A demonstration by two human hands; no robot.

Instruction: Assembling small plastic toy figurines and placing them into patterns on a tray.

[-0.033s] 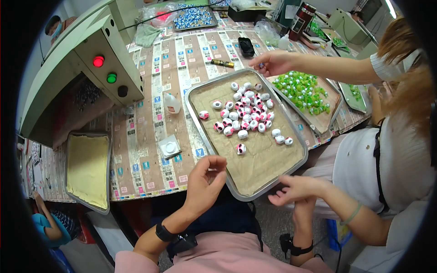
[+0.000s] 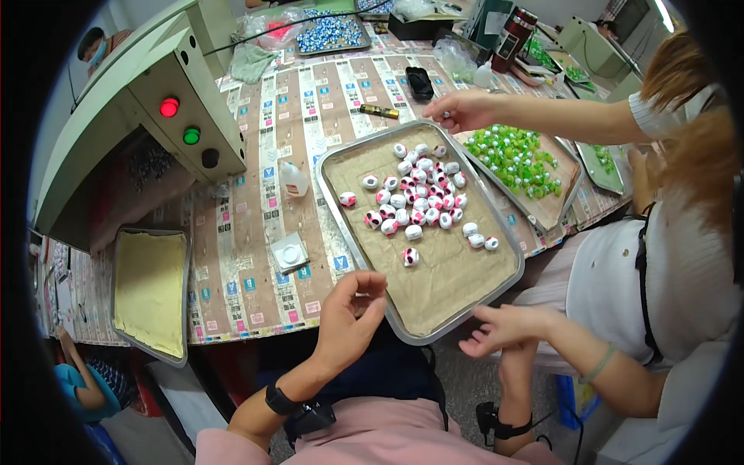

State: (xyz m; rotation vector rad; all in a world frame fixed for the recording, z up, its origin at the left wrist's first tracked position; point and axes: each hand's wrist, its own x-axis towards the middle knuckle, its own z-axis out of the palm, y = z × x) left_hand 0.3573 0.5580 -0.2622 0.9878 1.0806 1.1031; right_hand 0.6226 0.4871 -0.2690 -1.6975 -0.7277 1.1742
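A metal tray [image 2: 350,243] with a brown lining holds a cluster of white, pink and black bead-like pieces [image 2: 422,186]; one stands apart nearer me. My left hand [image 2: 350,316] is at the tray's near left rim, fingers bent and thumb apart, with nothing visible between them. Whether its fingertips touch the rim I cannot tell. My right hand [image 2: 518,353] is below the tray's near right corner, its fingers hidden behind a co-worker's hand [image 2: 504,328] close to that corner. The co-worker's other hand [image 2: 467,111], at the far corner, pinches a small piece.
A tray of green pieces [image 2: 515,159] adjoins on the right. Leftward stand a machine [image 2: 174,74] with red and green lights and a yellow-lined tray [image 2: 151,291]. A small bottle [image 2: 293,180], a white square piece [image 2: 290,253] and a marker [image 2: 379,111] lie on the table.
My left hand has sunk very slightly beside the rim. The co-worker's near hand has shifted a little and its fingers have moved. The tray and its pieces stay put.
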